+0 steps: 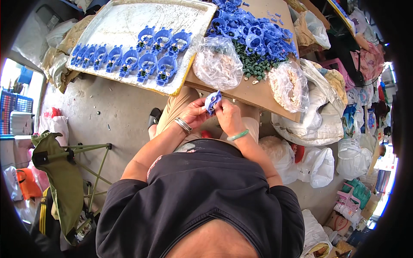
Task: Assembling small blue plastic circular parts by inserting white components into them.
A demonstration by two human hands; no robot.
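Near frame centre, the left hand (193, 113) and right hand (230, 117) pinch one blue plastic piece (212, 102) from opposite sides, presumably to steady it, in front of the table (258, 99).

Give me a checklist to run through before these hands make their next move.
1. Blue plastic piece secured: ok, gripped between the left hand and right hand.
2. Fittings on that piece complete: cannot tell, the fingers hide much of it.
3. Blue pieces on the yellow-rimmed white tray in order: ok, standing in rows.
4. Dark green parts to hand: ok, heaped on the brown tabletop against the blue pile.
5. Clear plastic bags of cream pieces open: cannot tell.
6. Small bits off the floor: not ok, several lie there.
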